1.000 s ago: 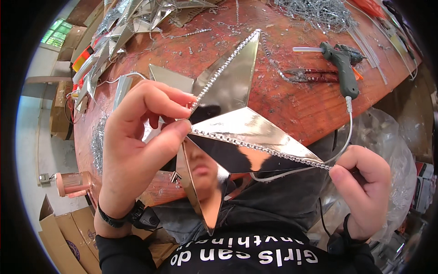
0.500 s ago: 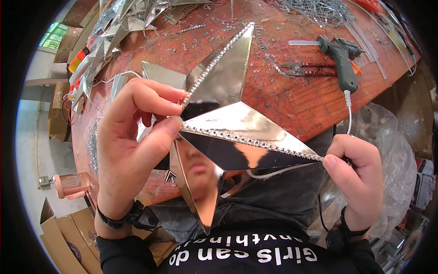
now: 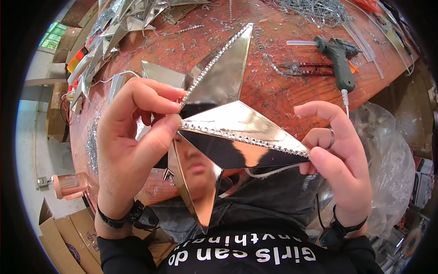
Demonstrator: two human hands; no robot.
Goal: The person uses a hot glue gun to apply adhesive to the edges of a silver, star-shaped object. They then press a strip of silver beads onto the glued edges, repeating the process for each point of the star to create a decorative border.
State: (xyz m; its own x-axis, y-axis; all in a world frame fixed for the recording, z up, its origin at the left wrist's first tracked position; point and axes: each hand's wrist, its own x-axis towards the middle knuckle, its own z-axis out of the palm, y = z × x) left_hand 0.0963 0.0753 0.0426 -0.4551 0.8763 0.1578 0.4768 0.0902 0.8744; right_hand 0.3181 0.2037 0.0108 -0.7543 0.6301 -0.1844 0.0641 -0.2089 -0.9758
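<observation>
A shiny mirror-faced star [image 3: 214,82] is held up above the table edge between my two hands. Rhinestone trim [image 3: 237,136] runs along the ridge of its right point, and another strip lines the upper point. My left hand [image 3: 130,123] pinches at the star's centre, thumb and index finger by the inner ends of the two strips; what lies between those fingertips is hidden. At the tip of the right point, my right hand [image 3: 342,157] has its thumb on the trim and curled fingers behind, with the index finger lifted away.
A dark green glue gun [image 3: 340,64] lies on the red-brown table [image 3: 273,105], with snips [image 3: 305,69] beside it. Silver star pieces [image 3: 130,23] pile up at the far left, tangled trim [image 3: 315,11] at the far right. A clear plastic bag [image 3: 388,169] hangs at the right.
My right index finger has lifted off the star's right tip and opened outward. The right thumb has shifted slightly inward along the point. My left hand stays nearly still.
</observation>
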